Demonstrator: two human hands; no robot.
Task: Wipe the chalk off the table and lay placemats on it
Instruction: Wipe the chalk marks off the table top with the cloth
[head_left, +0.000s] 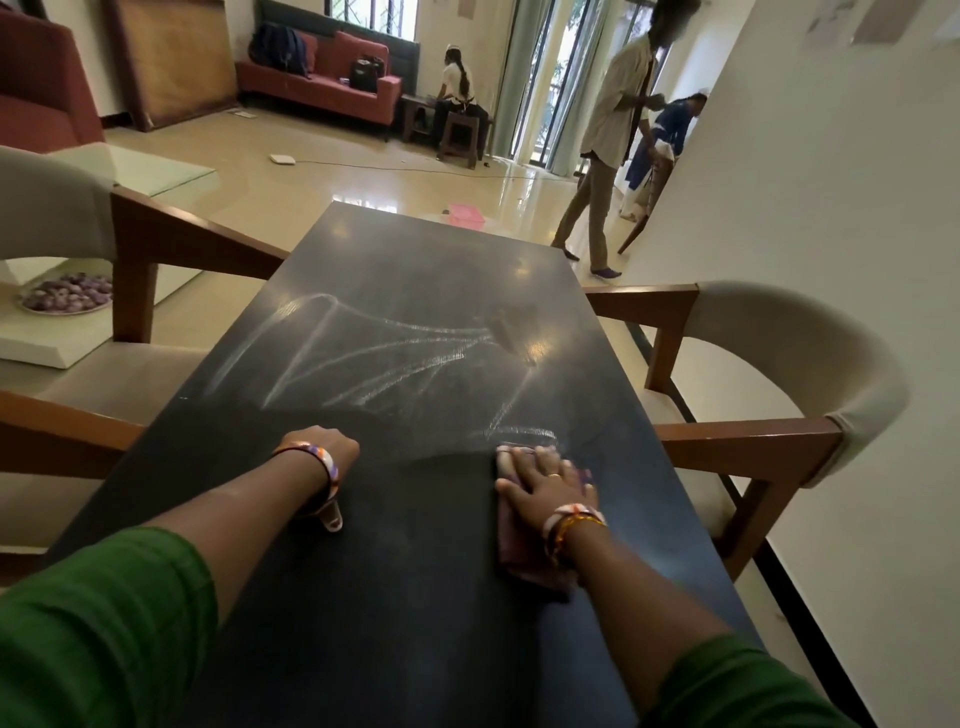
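Left hand's (332, 451) fingers out of sight; cloth (524, 556) mostly under right hand (540, 480).

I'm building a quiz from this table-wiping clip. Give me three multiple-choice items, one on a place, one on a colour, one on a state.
1. Where does the cloth lie?
A. under the right hand
B. on a chair
C. on the floor

2. What colour are the sleeves?
A. white
B. green
C. red

3. How is the table now?
A. fully clean
B. covered in placemats
C. chalk left beyond the hands

Key: 1 A, the right hand presses flat on the cloth, on the table; 2 B, both forearms end in green fabric; 3 C, chalk streaks cross the middle, while the near part looks wiped and the left hand rests on it.
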